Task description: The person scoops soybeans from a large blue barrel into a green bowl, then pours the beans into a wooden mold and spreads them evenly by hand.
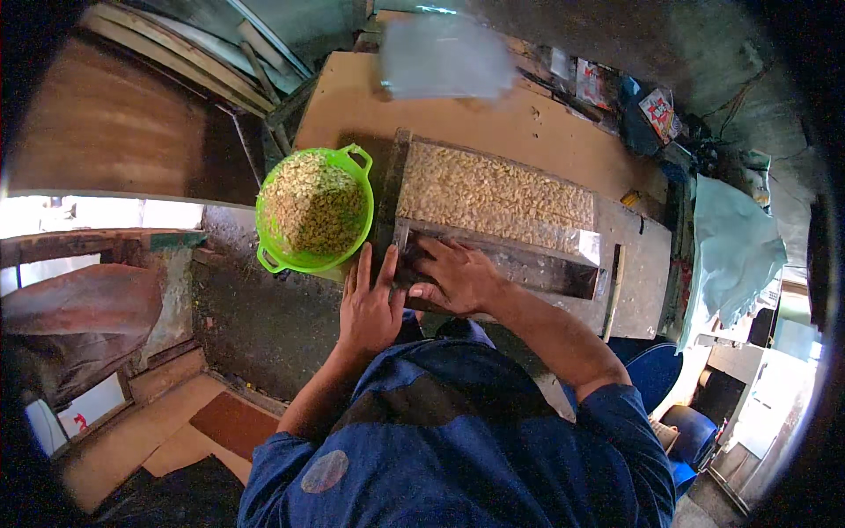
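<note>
A long wooden mould [402,176] lies on the table, with a layer of pale split beans [493,189] spread flat in it. Clear plastic [576,245] folds over the near side of the layer and looks shiny. My right hand [462,277] rests at the mould's near left corner, fingers apart and slightly bent, thumb toward the left. My left hand [370,308] is just left of that corner, fingers stretched toward the green colander [368,198], and holds nothing. Heaped in the colander are more of the pale beans [312,198].
A stack of clear plastic sheets [447,57] lies at the table's far side. Printed packets [658,114] and clutter stand at the far right. A pale green cloth [735,246] hangs at the right, above blue containers [691,433]. A thin stick [614,290] lies right of the mould.
</note>
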`<state>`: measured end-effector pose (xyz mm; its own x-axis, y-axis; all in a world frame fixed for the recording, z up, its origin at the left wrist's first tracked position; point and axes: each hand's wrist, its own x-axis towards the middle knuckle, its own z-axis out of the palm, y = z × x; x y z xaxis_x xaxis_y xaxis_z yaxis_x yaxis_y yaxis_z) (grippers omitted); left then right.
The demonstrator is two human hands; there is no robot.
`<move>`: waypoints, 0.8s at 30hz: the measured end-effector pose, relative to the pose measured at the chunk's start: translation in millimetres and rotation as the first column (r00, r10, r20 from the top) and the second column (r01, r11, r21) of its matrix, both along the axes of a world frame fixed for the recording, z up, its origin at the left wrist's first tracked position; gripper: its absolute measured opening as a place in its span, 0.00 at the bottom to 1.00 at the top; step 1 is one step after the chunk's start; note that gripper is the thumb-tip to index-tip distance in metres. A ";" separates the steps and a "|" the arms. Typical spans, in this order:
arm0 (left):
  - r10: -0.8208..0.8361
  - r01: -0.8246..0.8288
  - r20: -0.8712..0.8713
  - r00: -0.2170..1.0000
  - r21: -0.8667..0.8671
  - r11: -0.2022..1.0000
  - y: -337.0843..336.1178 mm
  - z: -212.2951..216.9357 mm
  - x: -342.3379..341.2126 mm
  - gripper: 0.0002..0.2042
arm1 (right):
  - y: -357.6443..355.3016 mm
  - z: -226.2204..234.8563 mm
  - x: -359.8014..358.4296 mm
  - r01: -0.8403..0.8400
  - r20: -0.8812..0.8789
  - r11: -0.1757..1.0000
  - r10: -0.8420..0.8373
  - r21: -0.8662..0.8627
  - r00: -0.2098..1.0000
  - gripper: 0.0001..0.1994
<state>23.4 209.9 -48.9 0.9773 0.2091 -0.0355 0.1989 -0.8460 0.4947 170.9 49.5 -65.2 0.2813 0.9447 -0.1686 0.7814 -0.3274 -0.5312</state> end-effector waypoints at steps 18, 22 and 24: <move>0.037 -0.037 0.008 0.999 0.012 0.999 -4.3 2.2 -1.7 0.32 | -46.1 14.1 -3.7 0.200 0.017 0.979 -0.201 0.049 0.980 0.30; 0.055 -0.053 -0.017 0.998 0.087 0.995 -7.4 5.7 -3.3 0.31 | -72.6 21.4 -5.5 0.340 -0.040 0.939 -0.339 0.043 0.940 0.26; 0.059 -0.056 -0.034 0.998 0.080 0.995 -10.1 10.6 -3.0 0.31 | -88.9 23.9 -5.1 0.413 -0.103 0.909 -0.407 0.052 0.908 0.26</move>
